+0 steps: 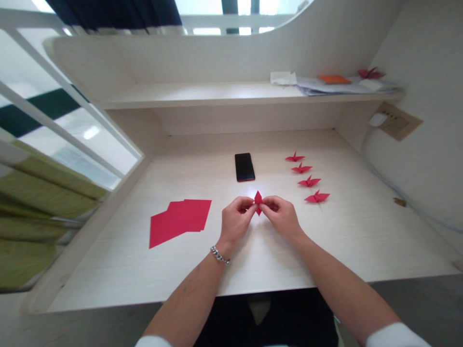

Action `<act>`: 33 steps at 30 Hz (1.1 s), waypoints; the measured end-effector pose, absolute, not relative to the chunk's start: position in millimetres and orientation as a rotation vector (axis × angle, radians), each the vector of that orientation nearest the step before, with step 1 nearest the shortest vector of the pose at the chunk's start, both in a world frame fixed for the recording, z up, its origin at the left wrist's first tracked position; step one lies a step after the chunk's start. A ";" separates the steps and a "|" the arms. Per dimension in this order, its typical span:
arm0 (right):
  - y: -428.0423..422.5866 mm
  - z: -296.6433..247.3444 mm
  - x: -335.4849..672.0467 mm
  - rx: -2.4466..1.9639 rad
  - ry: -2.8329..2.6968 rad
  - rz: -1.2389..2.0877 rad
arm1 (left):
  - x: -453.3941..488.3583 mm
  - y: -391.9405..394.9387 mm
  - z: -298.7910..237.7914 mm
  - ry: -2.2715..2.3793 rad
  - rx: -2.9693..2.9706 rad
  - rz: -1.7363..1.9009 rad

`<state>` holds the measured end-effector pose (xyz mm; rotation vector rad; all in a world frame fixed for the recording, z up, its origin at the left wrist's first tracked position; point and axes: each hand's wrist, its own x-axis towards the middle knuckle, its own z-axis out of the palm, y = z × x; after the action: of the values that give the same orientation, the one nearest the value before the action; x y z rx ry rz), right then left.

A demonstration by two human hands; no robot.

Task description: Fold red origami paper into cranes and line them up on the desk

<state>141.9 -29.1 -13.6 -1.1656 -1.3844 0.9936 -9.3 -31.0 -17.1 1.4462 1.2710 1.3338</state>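
Observation:
A small piece of folded red paper [258, 197], diamond-shaped with points at top and bottom, is pinched between both hands above the desk. My left hand [236, 219] grips its left side between thumb and fingers, and a chain bracelet circles that wrist. On the other side, my right hand [282, 216] pinches its right edge the same way. The fingertips cover the paper's sides. To the left lie overlapping flat red paper sheets [181, 217]. Several finished red paper cranes stand in a column at the right, the nearest crane [317, 197] closest to my right hand.
Beyond my hands a black phone [245, 167] lies on the white desk [202, 159]. The shelf [202, 91] above carries papers [314, 86], an orange piece [334, 79] and a red folded paper [371, 73]. A cable [376, 168] hangs from the wall socket [400, 123].

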 end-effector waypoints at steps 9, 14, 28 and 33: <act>-29.6 -13.2 141.8 -1.165 -1.389 0.990 | -8.9 -31.6 -18.0 1.319 1.447 1.352; -30.4 -12.3 141.3 -1.156 -1.386 0.990 | -8.3 -32.9 -16.7 1.342 1.477 1.350; -29.3 -12.8 142.5 -1.186 -1.388 0.976 | -8.0 -32.5 -13.6 1.352 1.575 1.283; -29.2 -12.2 142.7 -1.198 -1.392 0.980 | -7.3 -34.0 -10.6 1.423 1.719 1.259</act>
<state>142.7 -29.2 -12.2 -1.1980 -1.3920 0.9801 -7.3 -34.0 -10.6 1.7185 1.4233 1.2590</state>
